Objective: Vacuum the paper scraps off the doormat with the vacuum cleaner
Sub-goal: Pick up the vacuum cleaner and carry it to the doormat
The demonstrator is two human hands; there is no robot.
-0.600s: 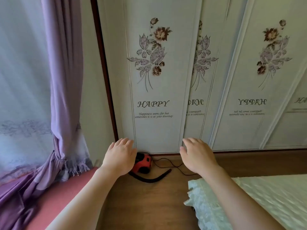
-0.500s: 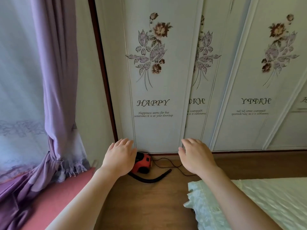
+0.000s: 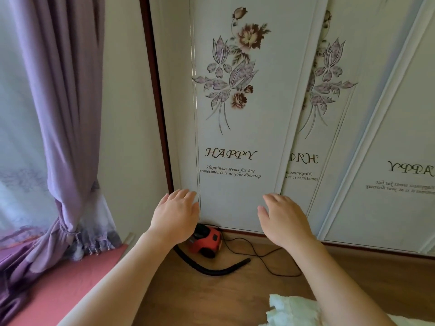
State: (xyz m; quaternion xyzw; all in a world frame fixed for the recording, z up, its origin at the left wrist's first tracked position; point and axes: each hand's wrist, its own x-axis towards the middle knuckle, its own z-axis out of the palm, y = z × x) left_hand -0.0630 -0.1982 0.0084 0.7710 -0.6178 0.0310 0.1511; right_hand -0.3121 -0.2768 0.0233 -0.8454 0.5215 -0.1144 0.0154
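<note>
A small red and black vacuum cleaner (image 3: 207, 241) sits on the wooden floor against the foot of the wardrobe doors. Its black hose (image 3: 216, 269) curves out to the right across the floor, and a thin black cord (image 3: 261, 255) loops beside it. My left hand (image 3: 175, 215) hovers above the vacuum's left side, fingers spread, holding nothing, and hides part of it. My right hand (image 3: 283, 218) is held out to the right of the vacuum, also with fingers apart and nothing in it. No doormat or paper scraps are in view.
White wardrobe doors (image 3: 235, 137) with flower prints and "HAPPY" lettering fill the far side. A purple tied curtain (image 3: 61, 137) hangs at the left over a red window seat (image 3: 70, 283). A white bedspread corner (image 3: 292, 309) juts in at the bottom right.
The view has shifted a little closer and to the right. Both hands stay held out over the vacuum with fingers spread, in almost the same pose.
</note>
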